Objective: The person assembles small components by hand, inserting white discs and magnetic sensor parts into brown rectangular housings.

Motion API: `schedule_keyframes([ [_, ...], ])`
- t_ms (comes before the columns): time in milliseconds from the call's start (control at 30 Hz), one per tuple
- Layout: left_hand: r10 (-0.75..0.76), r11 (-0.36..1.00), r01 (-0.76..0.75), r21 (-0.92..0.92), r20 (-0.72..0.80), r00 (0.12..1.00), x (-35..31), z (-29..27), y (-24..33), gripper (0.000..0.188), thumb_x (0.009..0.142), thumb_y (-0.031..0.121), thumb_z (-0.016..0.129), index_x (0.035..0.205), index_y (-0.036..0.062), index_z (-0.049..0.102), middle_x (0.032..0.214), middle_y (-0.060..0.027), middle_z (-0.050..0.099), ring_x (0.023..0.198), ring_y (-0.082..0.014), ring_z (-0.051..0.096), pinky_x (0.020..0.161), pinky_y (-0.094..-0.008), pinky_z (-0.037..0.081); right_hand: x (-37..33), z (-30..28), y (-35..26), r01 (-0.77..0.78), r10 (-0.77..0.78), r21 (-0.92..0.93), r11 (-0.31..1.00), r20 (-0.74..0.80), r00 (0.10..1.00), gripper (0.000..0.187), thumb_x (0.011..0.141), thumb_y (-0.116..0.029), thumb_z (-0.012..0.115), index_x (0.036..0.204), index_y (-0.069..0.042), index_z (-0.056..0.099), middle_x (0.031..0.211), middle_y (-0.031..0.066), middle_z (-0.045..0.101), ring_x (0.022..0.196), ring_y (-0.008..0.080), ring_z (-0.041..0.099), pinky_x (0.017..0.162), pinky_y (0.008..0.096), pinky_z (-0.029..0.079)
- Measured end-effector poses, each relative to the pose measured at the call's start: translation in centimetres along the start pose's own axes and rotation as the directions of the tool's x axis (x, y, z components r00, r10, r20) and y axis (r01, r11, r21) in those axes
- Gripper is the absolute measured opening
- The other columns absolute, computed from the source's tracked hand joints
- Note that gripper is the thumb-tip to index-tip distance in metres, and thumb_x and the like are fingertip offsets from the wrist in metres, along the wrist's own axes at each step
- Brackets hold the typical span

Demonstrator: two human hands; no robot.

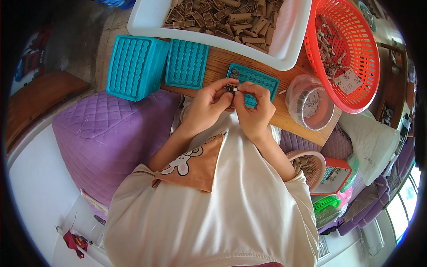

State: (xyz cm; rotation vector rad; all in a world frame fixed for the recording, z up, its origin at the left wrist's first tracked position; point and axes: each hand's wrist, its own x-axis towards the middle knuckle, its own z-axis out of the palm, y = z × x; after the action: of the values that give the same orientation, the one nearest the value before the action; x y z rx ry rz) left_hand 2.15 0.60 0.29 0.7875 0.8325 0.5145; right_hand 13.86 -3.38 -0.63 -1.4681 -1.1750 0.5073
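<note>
Close together at the table's near edge, my two hands work on one small piece. My left hand (208, 103) is closed around a small brown and dark part (231, 88), pinched between thumb and fingers. From the other side my right hand (257, 110) pinches a small white piece (235, 89) against it; its exact kind is too small to tell. Just behind and under the hands lies a teal tray (267, 83) with round pockets, and a few small dark parts (234, 71) sit at its left corner.
A white tub (284, 60) of brown plastic housings (240, 26) stands at the back. Teal trays (133, 66) are stacked at left, another (187, 62) beside them. At right are a red basket (373, 66) and a plastic-lined bowl (318, 109). A purple quilted seat (111, 129) stands left.
</note>
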Motion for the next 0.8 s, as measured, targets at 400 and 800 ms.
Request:
schedule_keyframes([
  [400, -0.037, 0.999, 0.037, -0.002, -0.014, 0.999, 0.0, 0.2, 0.7, 0.03, 0.081, 0.0, 0.045, 0.111, -0.0034, 0.044, 0.075, -0.0022, 0.053, 0.068, -0.006, 0.053, 0.062, -0.0191, 0.047, 0.4, -0.6, 0.6, 0.247, -0.242, -0.126, 0.961, 0.058, 0.969, 0.026, 0.059, 0.011, 0.06, 0.078, -0.003, 0.049, 0.075, 0.0082, 0.058, 0.068, 0.0227, 0.059, 0.057, 0.027, 0.048],
  [800, -0.052, 0.998, 0.058, 0.037, -0.131, 0.99, -0.4, -1.6, 0.4, 0.024, 0.08, 0.003, 0.039, 0.103, 0.0004, 0.047, 0.09, -0.0081, 0.056, 0.077, -0.0119, 0.056, 0.065, -0.0228, 0.045, 1.3, -0.7, 3.8, -0.028, 0.102, -0.316, 0.948, 0.22, 0.97, 0.026, 0.069, 0.0, 0.059, 0.094, -0.002, 0.05, 0.085, 0.0106, 0.06, 0.076, 0.0214, 0.059, 0.061, 0.0282, 0.047],
])
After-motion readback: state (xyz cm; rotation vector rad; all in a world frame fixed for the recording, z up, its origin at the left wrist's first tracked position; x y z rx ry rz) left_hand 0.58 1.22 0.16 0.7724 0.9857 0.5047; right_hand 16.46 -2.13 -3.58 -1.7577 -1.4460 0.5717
